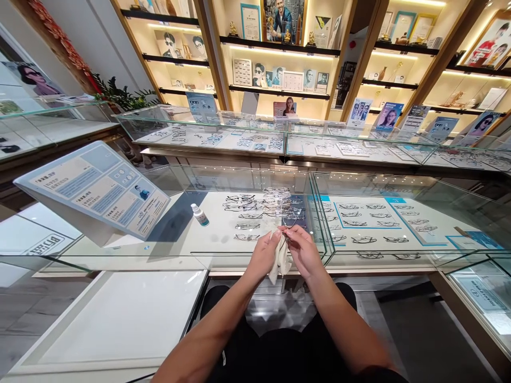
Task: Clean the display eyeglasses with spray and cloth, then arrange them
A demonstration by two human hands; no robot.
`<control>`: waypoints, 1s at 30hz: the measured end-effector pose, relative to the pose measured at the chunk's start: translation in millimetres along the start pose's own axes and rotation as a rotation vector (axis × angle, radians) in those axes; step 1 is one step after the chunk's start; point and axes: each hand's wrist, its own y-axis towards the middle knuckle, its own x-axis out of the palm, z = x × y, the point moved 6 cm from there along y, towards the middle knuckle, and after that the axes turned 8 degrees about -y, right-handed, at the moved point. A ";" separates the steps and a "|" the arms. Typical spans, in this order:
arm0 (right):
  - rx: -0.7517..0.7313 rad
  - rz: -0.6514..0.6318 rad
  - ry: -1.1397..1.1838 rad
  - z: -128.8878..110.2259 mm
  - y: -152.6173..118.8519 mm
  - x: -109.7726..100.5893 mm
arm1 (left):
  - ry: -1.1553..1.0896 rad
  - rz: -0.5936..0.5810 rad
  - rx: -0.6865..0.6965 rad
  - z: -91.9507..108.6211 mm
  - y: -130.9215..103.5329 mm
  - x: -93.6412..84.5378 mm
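Both my hands meet above the near edge of the glass display case, fingers pinched closely together. My left hand (264, 252) is closed on a pale cream cloth (282, 264), which hangs down between the two hands. Closed too, my right hand (305, 249) grips what looks like a pair of eyeglasses (290, 224). Only a thin dark part of the frame shows above the fingers; the cloth and fingers hide the rest. Left of the hands, a small white spray bottle (200, 215) with a blue label stands upright on the glass top.
Several rows of eyeglasses (249, 216) lie inside the case under the glass. A large blue-and-white sign (99, 191) stands on the left. An open white drawer (120, 319) juts out at lower left. Farther back are another glass display case (239, 139) and lit shelves (279, 48).
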 end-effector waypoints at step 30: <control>-0.013 -0.007 -0.010 -10.9 2.5 -8.7 | -0.209 -0.185 -0.124 -2.4 -5.4 13.8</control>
